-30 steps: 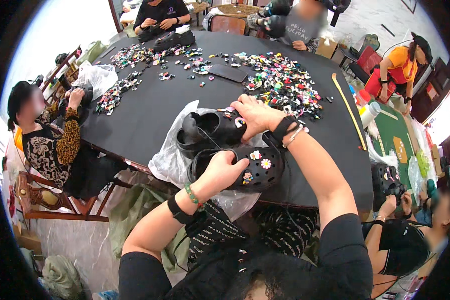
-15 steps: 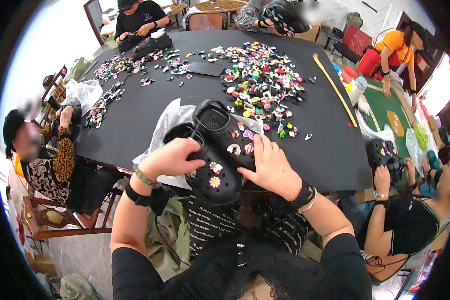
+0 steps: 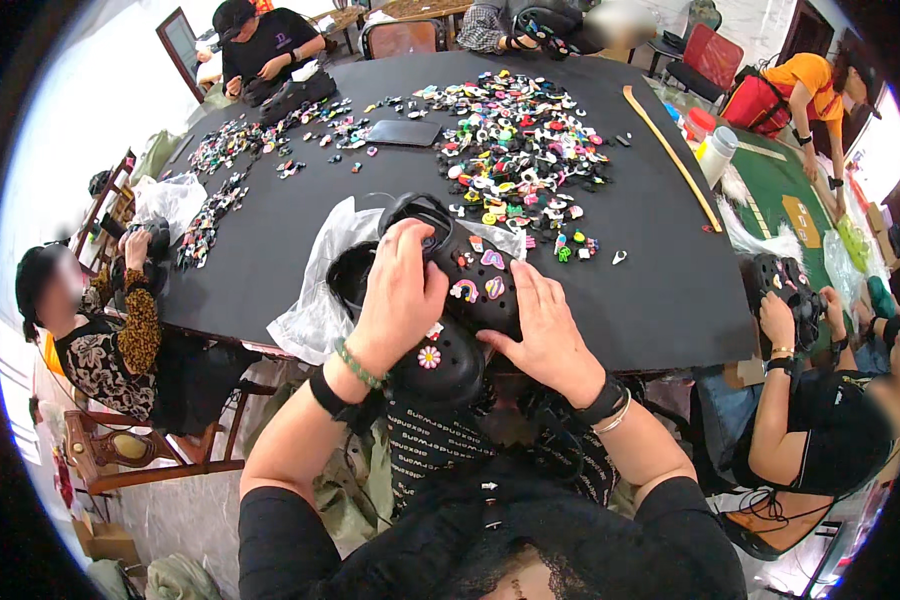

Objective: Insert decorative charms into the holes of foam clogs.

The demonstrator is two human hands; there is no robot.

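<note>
2 clogs point(image 3: 438, 382) lie at the near edge of the counter point(image 3: 650, 310), partly over a bag point(image 3: 315, 290), perhaps against scuffs. The right hand point(image 3: 552, 340) clasps 1 toe, seemingly steadying it; whether the left hand point(image 3: 396, 298) grips, I cannot tell.

Our left grip point(image 3: 395, 300) curls forward; just right of it, our right grip point(image 3: 553, 332) reaches, thumb point(image 3: 500, 344) pointing leftward.

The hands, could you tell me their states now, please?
Left hand: over black clogs; grip cannot be told.
Right hand: holding one clog by the toe.
</note>
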